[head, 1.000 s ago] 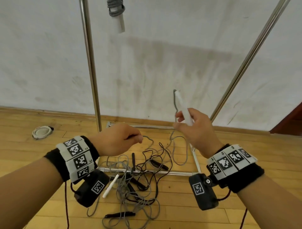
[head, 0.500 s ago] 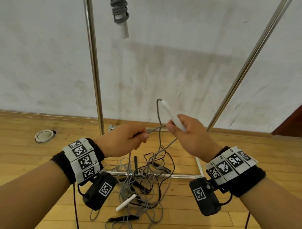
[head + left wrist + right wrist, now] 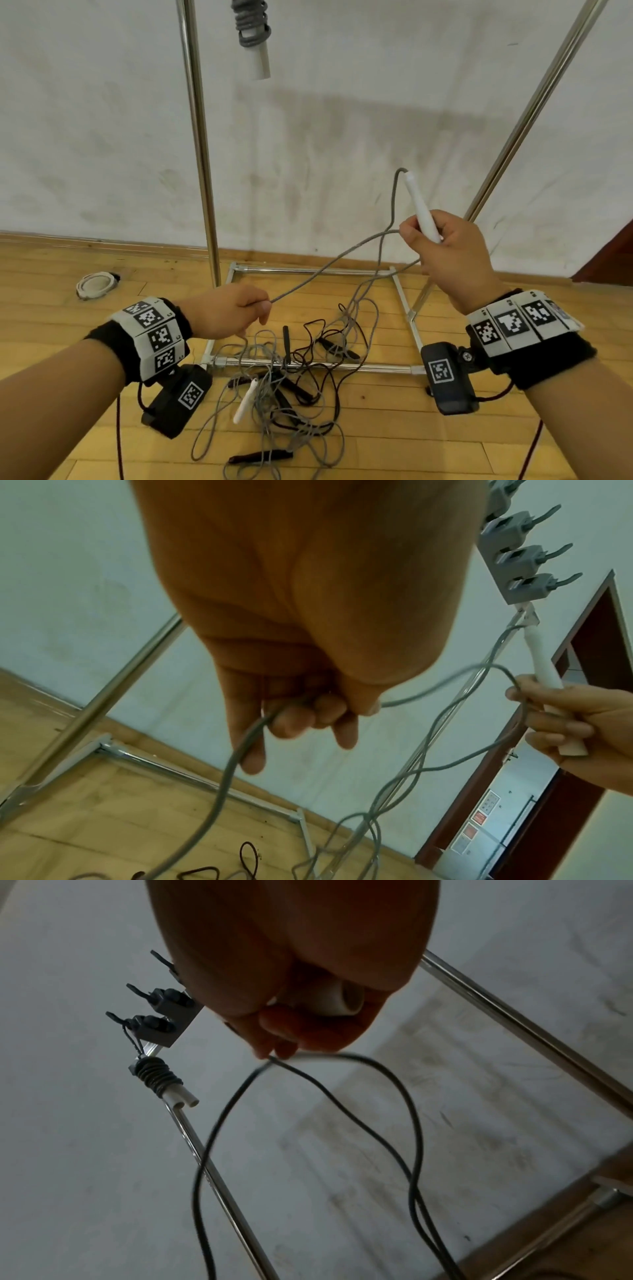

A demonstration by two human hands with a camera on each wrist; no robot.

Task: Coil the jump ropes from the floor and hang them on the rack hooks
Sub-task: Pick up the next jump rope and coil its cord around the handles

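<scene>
My right hand grips the white handle of a grey jump rope and also pinches a loop of its cord. My left hand holds the same grey cord lower and to the left, so it runs taut between the hands. The rope's other white handle lies on the floor in a tangle of grey and black ropes. A coiled grey rope with white handles hangs from a hook at the top. Grey rack hooks stick out from the rack's top bar.
The steel rack has a left upright, a slanted right pole and a floor frame around the tangle. A white round object lies on the wooden floor at left. A dark red door frame stands at right.
My hands have drawn apart: the right rose to the right with the handle, the left dropped to the left, pulling the grey cord taut. The loose white handle shifted on the floor.
</scene>
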